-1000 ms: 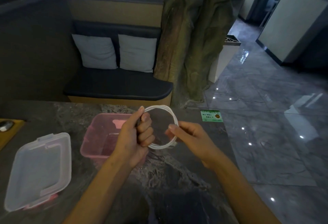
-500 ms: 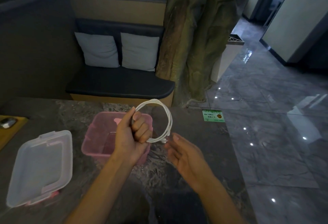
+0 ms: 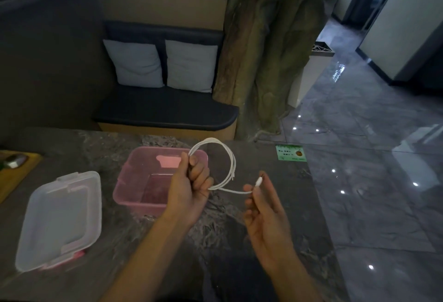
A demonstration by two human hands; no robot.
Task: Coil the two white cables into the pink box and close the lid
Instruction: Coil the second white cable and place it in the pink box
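Note:
A white cable (image 3: pixel 229 158) is looped into a coil that my left hand (image 3: pixel 189 186) grips in a fist above the right edge of the pink box (image 3: pixel 134 182). One loose end runs right from the coil to my right hand (image 3: pixel 263 203), which pinches the cable's white plug between thumb and fingertip. The pink box stands open on the dark marble table, and I cannot tell whether anything lies in it. Its clear lid (image 3: pixel 60 220) lies flat to the left of the box. A second cable is not visible.
A wooden board (image 3: pixel 16 177) with a metal object sits at the table's left edge. A green sticker (image 3: pixel 291 153) marks the far right corner. Beyond the table are a cushioned bench (image 3: pixel 165 110), a tree trunk (image 3: pixel 263 50) and glossy floor to the right.
My right hand let go of the coil, dropped away, then took the loose plug end and pulled it out to the right. My left hand kept the coil.

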